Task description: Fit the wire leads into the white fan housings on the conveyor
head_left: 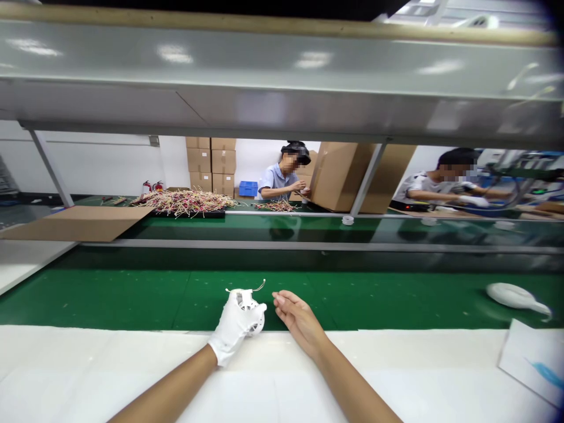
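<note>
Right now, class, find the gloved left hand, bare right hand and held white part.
Gloved left hand [233, 329]: head view, back of glove.
Bare right hand [299, 320]: head view, back of hand.
White plastic part [258, 323]: head view, rounded rim.

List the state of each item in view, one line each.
Left hand: white-gloved, gripping the part
White plastic part: held, thin wires protruding
Right hand: bare, open, fingertips near the part
Green belt: under both hands
White curved piece: lying on the belt
Cardboard box: tilted, far side
Wire pile: heaped, far side
</note>
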